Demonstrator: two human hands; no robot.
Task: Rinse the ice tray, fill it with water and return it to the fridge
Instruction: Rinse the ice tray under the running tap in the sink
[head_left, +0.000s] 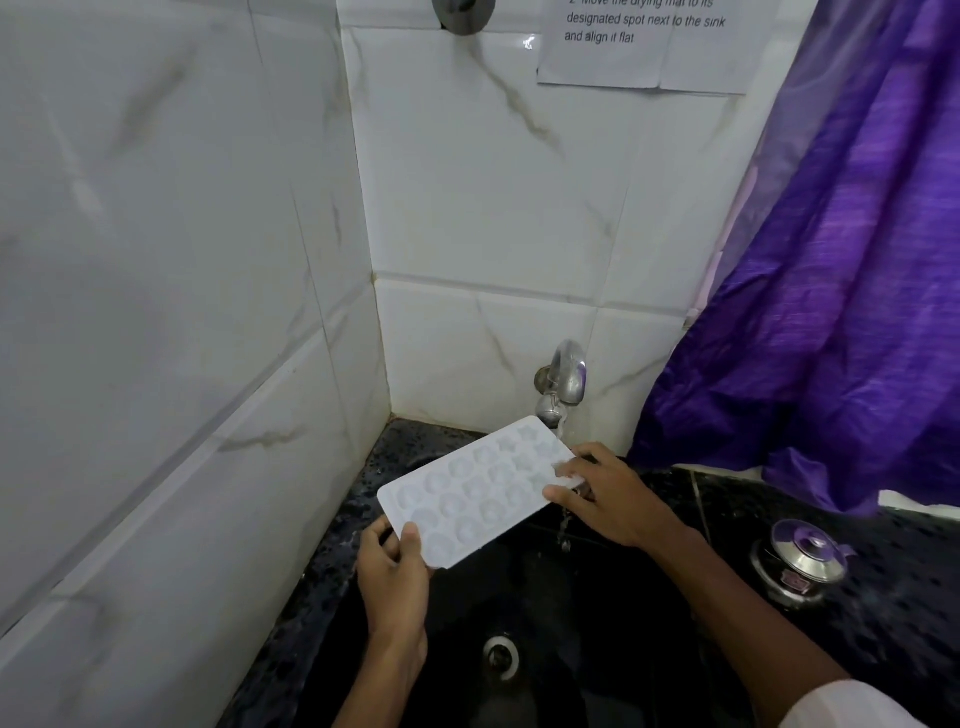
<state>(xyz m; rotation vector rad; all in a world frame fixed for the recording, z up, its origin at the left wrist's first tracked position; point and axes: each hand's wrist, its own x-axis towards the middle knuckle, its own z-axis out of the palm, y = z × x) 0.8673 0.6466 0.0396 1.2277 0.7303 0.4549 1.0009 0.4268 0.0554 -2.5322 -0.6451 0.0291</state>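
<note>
A paper (644, 47) stuck on the tiled wall (493, 182) carried printed lines. The top line was cut by the frame's edge and only partly legible, seeming to start "2 Move the drying mat to its". Below it read "designated spot next to the sink" and "and align it flat". A steel pot (800, 566) on the counter (909, 608) bore a small purplish label, too small to read. Its lid (808, 545) was on, so its contents were hidden.

The white tray (467, 493) was held in the air over the black sink (571, 623), tilted, with its far right end raised just below the tap (566, 376). Its cavities faced up in three rows, most rounded, a few near the tap star-shaped. Whether they held water could not be told. A thin trickle hung below the tray's right end.

The left hand (395, 571) gripped the tray's near left corner, thumb pressed on top and the other fingers curled beneath. The right hand (613, 499) pinched the corner by the tap between thumb and bent fingers. Those fingertips were blurred, so the exact hold was unclear. A white sleeve (852, 706) showed on the right arm.

The sink held a round metal drain (501, 657). A purple curtain (857, 260) hung at the right, its lower folds reaching the counter. A metal fitting (462, 13) stuck out of the wall at the top edge.
</note>
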